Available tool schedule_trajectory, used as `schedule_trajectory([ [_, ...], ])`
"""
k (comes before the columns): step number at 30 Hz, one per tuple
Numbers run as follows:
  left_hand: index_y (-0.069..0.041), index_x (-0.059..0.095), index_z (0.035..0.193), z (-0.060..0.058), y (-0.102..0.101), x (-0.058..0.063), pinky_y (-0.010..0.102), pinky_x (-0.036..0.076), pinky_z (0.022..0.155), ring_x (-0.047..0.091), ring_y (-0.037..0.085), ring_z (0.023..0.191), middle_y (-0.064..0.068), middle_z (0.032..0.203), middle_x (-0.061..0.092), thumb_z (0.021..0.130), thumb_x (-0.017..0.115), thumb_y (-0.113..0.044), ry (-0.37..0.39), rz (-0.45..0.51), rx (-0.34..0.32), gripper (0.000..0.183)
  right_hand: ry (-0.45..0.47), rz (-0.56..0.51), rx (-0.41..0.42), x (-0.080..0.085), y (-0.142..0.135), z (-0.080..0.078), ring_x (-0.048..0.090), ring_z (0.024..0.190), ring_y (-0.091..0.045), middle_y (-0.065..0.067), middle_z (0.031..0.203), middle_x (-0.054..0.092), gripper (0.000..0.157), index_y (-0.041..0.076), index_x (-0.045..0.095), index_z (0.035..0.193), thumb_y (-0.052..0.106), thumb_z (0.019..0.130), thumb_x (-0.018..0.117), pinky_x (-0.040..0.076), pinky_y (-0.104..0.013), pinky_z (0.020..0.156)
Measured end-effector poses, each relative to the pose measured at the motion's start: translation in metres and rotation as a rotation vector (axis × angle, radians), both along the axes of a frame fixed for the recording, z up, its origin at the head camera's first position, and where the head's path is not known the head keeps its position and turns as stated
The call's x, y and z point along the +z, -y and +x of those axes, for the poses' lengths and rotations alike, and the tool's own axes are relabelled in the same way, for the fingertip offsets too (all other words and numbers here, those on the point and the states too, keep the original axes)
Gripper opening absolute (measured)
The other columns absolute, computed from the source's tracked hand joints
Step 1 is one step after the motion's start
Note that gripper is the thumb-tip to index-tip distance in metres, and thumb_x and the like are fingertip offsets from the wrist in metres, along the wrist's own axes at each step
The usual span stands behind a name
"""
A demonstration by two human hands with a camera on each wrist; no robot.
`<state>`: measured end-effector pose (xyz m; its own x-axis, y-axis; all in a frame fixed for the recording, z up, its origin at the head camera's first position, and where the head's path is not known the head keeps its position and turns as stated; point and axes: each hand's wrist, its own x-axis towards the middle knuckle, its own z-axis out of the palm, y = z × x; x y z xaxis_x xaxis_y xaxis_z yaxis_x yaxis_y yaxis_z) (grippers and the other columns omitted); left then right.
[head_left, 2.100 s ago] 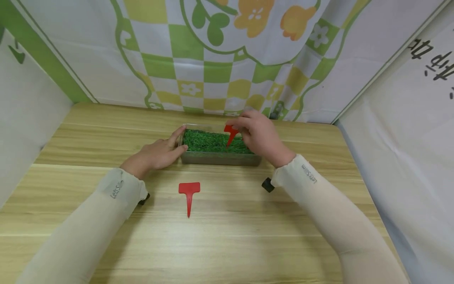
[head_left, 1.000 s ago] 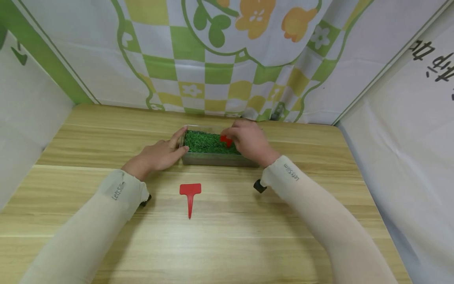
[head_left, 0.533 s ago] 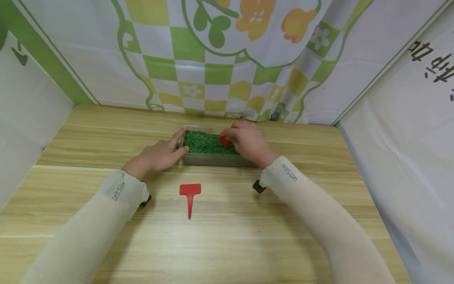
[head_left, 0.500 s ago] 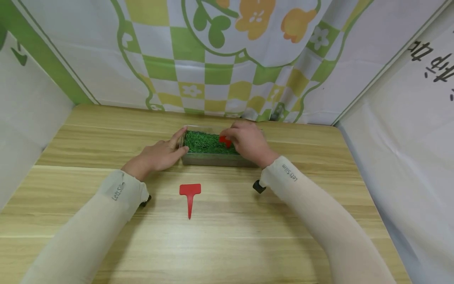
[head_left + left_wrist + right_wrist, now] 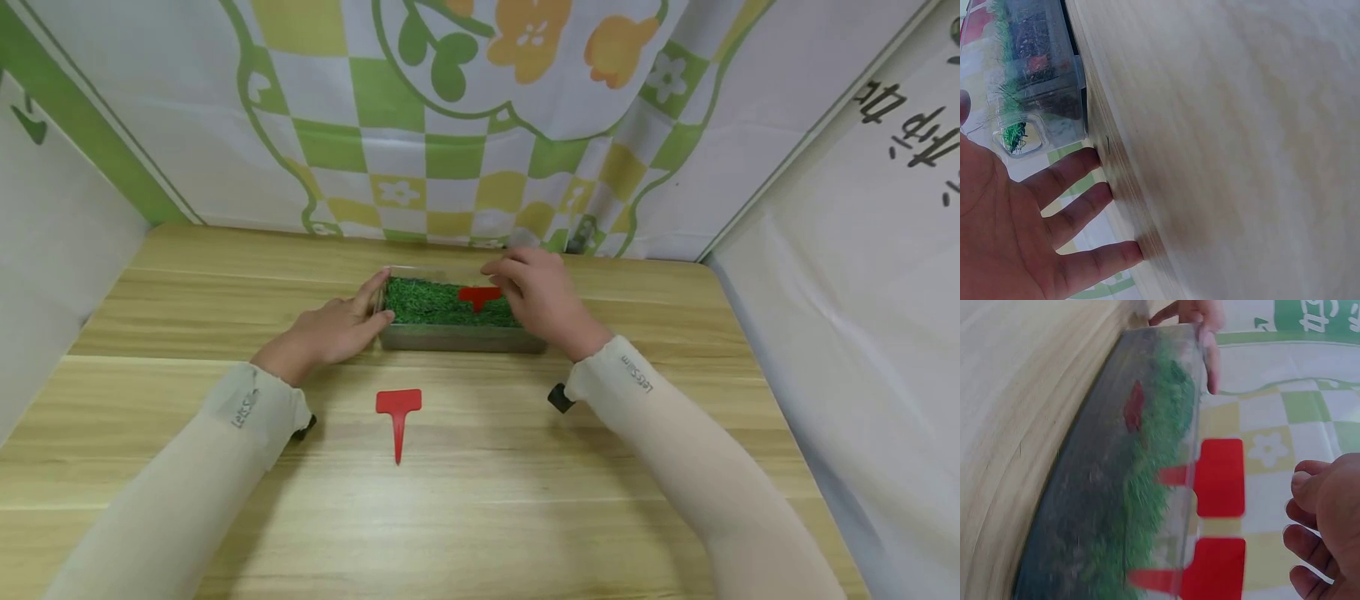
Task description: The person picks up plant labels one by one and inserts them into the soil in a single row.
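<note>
A clear plastic box (image 5: 461, 338) filled with green artificial grass (image 5: 422, 300) stands on the table. My left hand (image 5: 326, 333) has thumb and index finger at the box's left end; its other fingers (image 5: 1079, 212) rest straight on the tabletop. A red T-shaped plant label (image 5: 478, 295) stands in the grass. In the right wrist view, a second standing label (image 5: 1215, 569) shows nearer that wrist; my right hand hides it in the head view. My right hand (image 5: 543, 296), fingers loosely bent, is just right of the first label, holding nothing. Another red plant label (image 5: 398, 404) lies flat in front.
The wooden table (image 5: 480, 508) runs back to a checked, flowered curtain (image 5: 457, 154) close behind the box. White panels (image 5: 862, 275) stand on both sides. A small red patch (image 5: 1134, 406) shows through or on the box's front wall.
My right hand pushed the red plant label down into the grass, then let go and drew back right. The left hand stayed at the box's end; the loose label has not moved.
</note>
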<state>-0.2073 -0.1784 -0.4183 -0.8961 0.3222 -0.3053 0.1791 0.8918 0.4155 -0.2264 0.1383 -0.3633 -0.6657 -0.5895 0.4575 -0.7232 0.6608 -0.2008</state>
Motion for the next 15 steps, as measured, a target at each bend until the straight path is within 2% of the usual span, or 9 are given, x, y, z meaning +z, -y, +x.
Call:
schedule_trajectory([
  [3,-0.047,-0.023,0.154,0.000,0.000,0.000,0.054,0.051,0.072,0.038,0.053,0.139,0.021,0.158,0.037,0.101,0.018,-0.066,-0.002,-0.003,-0.002,0.070,-0.025,-0.079,-0.003,0.001,-0.012,0.002,0.057,0.075,-0.023,-0.006,0.087,0.067,0.018,0.008,0.077,0.109,0.008,0.099,0.062,0.046,-0.037,0.072],
  [7,-0.046,-0.024,0.154,0.000,0.000,-0.001,0.058,0.051,0.075,0.039,0.053,0.138,0.022,0.158,0.036,0.101,0.017,-0.066,-0.007,-0.009,-0.005,0.069,-0.024,-0.130,-0.028,0.001,-0.027,0.007,0.055,0.078,-0.023,-0.006,0.089,0.067,0.018,0.007,0.077,0.109,0.008,0.099,0.062,0.044,-0.038,0.074],
  [10,-0.045,-0.024,0.154,0.000,0.001,-0.001,0.062,0.049,0.080,0.039,0.053,0.139,0.022,0.158,0.036,0.101,0.017,-0.066,-0.011,-0.014,-0.010,0.070,-0.044,-0.130,-0.031,-0.002,-0.036,0.013,0.060,0.083,-0.026,-0.007,0.091,0.069,0.017,0.007,0.077,0.107,0.007,0.098,0.063,0.047,-0.040,0.078],
  [15,-0.045,-0.024,0.154,-0.001,0.000,-0.002,0.058,0.051,0.076,0.039,0.053,0.138,0.023,0.157,0.036,0.101,0.017,-0.066,-0.008,-0.010,-0.013,0.070,-0.094,-0.099,-0.009,-0.009,-0.045,0.024,0.061,0.082,-0.027,-0.007,0.089,0.069,0.016,0.007,0.078,0.103,0.005,0.096,0.063,0.049,-0.042,0.077],
])
